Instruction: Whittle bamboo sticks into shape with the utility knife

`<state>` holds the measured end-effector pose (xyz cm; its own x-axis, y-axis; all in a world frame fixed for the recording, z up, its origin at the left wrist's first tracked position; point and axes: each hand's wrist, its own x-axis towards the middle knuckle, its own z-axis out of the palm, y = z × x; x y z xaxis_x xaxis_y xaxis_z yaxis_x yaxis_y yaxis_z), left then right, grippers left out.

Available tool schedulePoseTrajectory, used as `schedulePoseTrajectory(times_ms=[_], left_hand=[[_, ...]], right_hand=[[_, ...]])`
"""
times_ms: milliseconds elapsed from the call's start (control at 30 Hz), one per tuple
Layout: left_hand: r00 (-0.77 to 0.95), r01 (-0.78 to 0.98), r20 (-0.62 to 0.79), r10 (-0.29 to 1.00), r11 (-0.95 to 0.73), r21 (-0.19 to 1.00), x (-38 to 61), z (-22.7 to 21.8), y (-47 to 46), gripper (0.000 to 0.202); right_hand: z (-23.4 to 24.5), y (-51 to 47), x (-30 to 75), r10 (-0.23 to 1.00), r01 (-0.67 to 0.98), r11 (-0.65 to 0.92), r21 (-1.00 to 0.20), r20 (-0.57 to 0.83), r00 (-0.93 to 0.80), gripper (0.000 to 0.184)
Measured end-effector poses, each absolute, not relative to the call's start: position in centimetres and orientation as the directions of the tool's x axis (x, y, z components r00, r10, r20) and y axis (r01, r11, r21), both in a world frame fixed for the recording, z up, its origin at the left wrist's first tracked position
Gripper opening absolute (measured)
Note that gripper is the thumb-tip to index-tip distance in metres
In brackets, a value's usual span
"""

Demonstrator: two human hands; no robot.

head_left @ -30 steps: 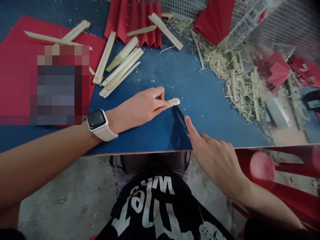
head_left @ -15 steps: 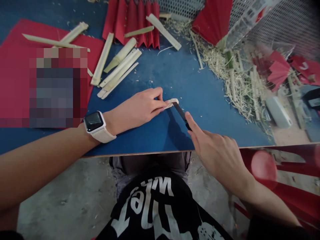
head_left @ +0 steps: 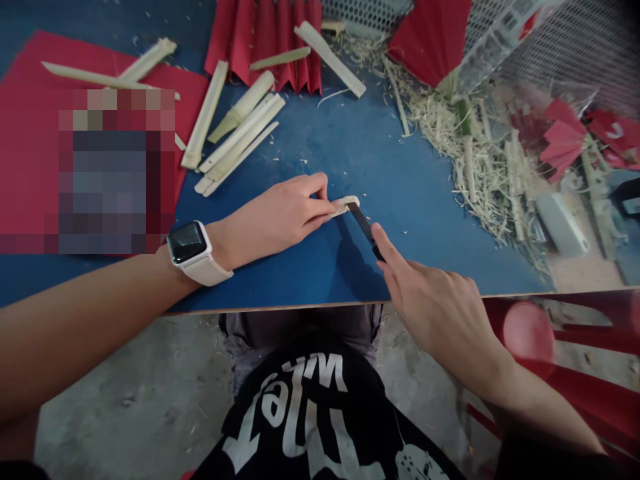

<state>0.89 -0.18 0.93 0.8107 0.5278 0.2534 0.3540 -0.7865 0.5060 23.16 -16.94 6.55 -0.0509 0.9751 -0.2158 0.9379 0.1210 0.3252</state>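
Observation:
My left hand (head_left: 290,208), with a watch (head_left: 189,244) on its wrist, pinches a short pale strip, seemingly bamboo (head_left: 350,201), just over the blue table. My right hand (head_left: 425,287) is closed around the dark handle of a knife (head_left: 361,220), forefinger stretched along it. The knife's blade touches the far end of the strip. Part of the strip is hidden by my left fingers, and most of the handle by my right hand. Small pale chips lie around the two hands.
Several split bamboo pieces (head_left: 240,143) lie beyond my left hand, near a red sheet (head_left: 195,93) and pleated red paper (head_left: 240,40). A heap of shavings (head_left: 480,173) spreads at the right, beside a white device (head_left: 563,223). The table's front edge (head_left: 280,310) runs before me.
The view has shifted slightly. Both hands keep their holds, and the blade stays against the end of the strip.

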Motion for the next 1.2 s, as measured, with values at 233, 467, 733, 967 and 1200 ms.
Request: schedulePoseTrajectory(times_ms=[233, 467, 733, 967, 1200], left_hand=[[0.823, 0.352, 0.242, 0.515, -0.795, 0.494, 0.8, 0.9, 0.0, 0.047], [0.804, 0.364, 0.259, 0.535, -0.788, 0.496, 1.0, 0.2, 0.1, 0.044], [0.822, 0.355, 0.241, 0.515, -0.796, 0.491, 0.8, 0.6, 0.0, 0.044], [0.800, 0.370, 0.263, 0.539, -0.789, 0.491, 1.1, 0.0, 0.1, 0.048], [0.791, 0.374, 0.277, 0.546, -0.789, 0.488, 1.1, -0.2, 0.2, 0.047]], right_hand=[[6.3, -17.0, 23.4, 0.976, 0.943, 0.120, 0.311, -0.212, -0.054, 0.067], [6.4, -16.8, 23.3, 0.973, 0.948, 0.106, 0.300, -0.229, -0.036, 0.070], [7.1, -16.7, 23.2, 0.964, 0.935, 0.139, 0.327, -0.262, -0.051, 0.069], [7.5, -16.9, 23.3, 0.962, 0.881, 0.205, 0.426, -0.256, -0.100, 0.088], [7.3, -17.1, 23.1, 0.961, 0.838, 0.241, 0.490, -0.240, -0.136, 0.093]])
